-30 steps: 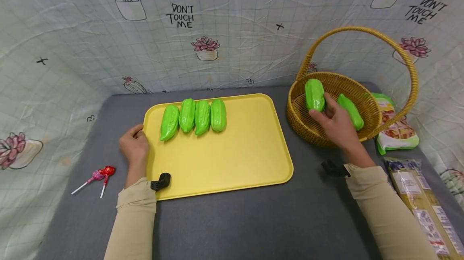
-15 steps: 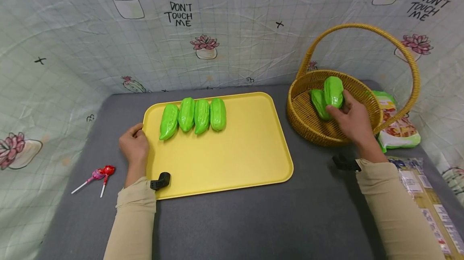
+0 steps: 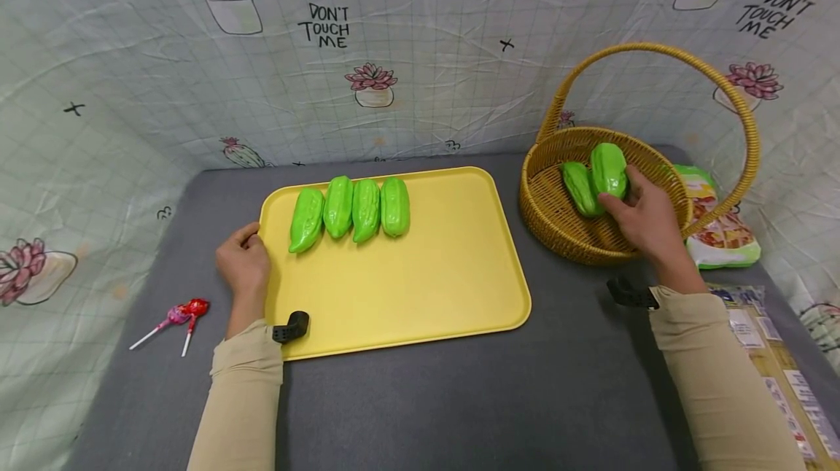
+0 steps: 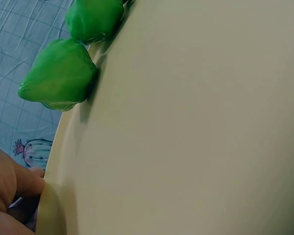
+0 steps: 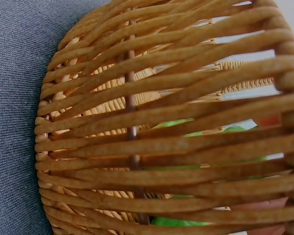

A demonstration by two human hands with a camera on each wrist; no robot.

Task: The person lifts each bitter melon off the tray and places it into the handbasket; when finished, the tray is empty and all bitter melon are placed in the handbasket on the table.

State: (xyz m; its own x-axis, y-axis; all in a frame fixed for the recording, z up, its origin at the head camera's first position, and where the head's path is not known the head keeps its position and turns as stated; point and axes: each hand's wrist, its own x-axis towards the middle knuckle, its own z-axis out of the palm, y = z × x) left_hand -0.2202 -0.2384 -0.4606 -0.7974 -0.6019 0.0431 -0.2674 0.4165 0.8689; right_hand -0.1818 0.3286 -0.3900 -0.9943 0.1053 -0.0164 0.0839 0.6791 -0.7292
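Observation:
My right hand (image 3: pixel 639 214) reaches into the wicker basket (image 3: pixel 545 219) and grips a green gourd-shaped fruit (image 3: pixel 608 170). A second green fruit (image 3: pixel 578 187) lies in the basket just left of it. Several more green fruits (image 3: pixel 351 210) lie in a row at the back of the yellow tray (image 3: pixel 420 281). My left hand (image 3: pixel 244 265) rests against the tray's left edge, thumb on the rim. The left wrist view shows the tray surface (image 4: pixel 196 127) and two fruits (image 4: pixel 59 76). The right wrist view shows the basket wall (image 5: pixel 152 127) close up.
Two red lollipops (image 3: pixel 180 316) lie on the grey table at the left. Snack packets (image 3: pixel 718 230) lie right of the basket and a long packet (image 3: pixel 768 361) runs along the right edge. A printed cloth backdrop encloses the table.
My right hand carried the green fruit from the basket's left rim to the right, lowering it into the basket beside the other fruit. The left hand stayed put.

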